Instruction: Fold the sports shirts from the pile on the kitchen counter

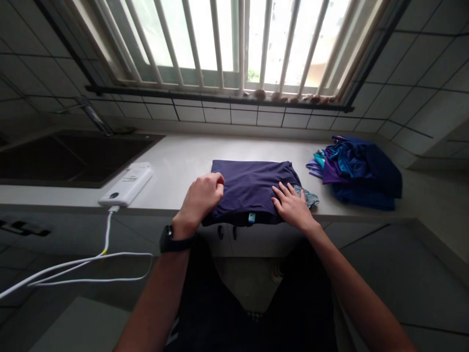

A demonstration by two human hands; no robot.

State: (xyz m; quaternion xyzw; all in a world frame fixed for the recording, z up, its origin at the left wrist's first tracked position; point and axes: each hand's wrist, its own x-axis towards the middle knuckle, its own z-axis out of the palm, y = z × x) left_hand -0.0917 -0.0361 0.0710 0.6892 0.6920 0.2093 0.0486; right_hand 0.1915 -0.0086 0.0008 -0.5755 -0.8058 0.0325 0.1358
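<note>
A folded dark purple garment (252, 188) lies on the pale counter (183, 161) at its front edge, with a small blue tag at the near hem. My left hand (201, 198) is curled at the garment's left edge, fingers bent onto the cloth, a black watch on the wrist. My right hand (293, 205) lies flat on the garment's right near corner, fingers spread. A bit of patterned teal cloth (310, 197) peeks out under that corner.
A heap of blue and purple clothes (357, 171) sits at the right of the counter. A white power bank (126, 185) with a white cable (91, 259) lies at the left front edge. A dark sink (69, 156) is at far left, a barred window (234, 44) behind.
</note>
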